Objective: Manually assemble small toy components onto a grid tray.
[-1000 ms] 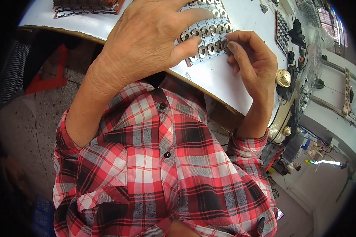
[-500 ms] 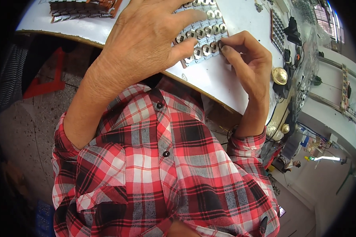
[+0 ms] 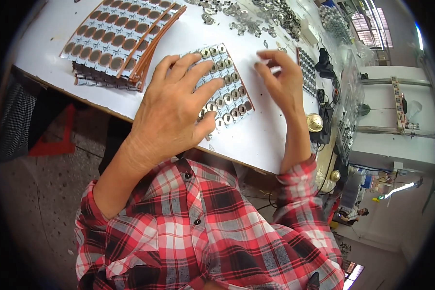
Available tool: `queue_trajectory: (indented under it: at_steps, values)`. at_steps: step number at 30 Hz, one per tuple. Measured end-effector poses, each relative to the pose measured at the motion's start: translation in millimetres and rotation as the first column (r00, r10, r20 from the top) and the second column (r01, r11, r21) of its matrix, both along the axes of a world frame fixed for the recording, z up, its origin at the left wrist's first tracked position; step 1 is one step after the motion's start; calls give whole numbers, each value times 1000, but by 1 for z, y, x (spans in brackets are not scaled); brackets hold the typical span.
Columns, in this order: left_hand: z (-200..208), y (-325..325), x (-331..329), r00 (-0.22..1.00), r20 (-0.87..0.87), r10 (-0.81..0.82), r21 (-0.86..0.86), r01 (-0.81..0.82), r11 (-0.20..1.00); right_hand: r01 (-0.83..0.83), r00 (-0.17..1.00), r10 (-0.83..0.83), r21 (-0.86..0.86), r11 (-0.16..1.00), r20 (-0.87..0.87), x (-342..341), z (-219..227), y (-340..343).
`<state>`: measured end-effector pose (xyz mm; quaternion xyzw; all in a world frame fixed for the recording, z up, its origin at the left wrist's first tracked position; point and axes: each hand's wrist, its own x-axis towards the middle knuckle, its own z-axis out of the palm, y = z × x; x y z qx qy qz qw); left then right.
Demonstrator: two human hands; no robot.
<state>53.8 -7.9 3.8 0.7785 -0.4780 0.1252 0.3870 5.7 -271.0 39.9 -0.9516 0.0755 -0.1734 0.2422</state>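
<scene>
A pale blue circuit-board panel lies on the white table in front of me, with rows of small round metal holders on it. My left hand rests over its left part, fingers spread and palm down, hiding that side. To the right of the panel my right hand is held above the table. Its thumb and forefinger are bent toward each other with a gap between, and I see nothing in them. At the panel's right edge runs a brown strip.
A tall stack of similar panels with dark round spots stands at the left. Loose metal pieces are scattered at the back. Right of my right hand lie another panel, a gold dome and dark cables. A person sits far off.
My view has shifted, showing more of the table's back. My right hand has come away from the panel's right edge, its fingers parting. My left hand stays over the panel.
</scene>
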Motion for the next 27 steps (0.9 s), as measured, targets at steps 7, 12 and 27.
queue_trajectory:
  at_steps: [7,12,27]
  values:
    - [4,-1,1,1000,1,20,-51,-20,998,29,970,84,-453,891,227,91,-21,-49]
    - [1,-3,3,999,-36,-17,-68,14,998,-29,996,48,-233,972,77,69,-18,-33]
    - [1,0,7,999,34,-7,29,6,1000,163,968,-235,494,854,86,-77,-11,-27]
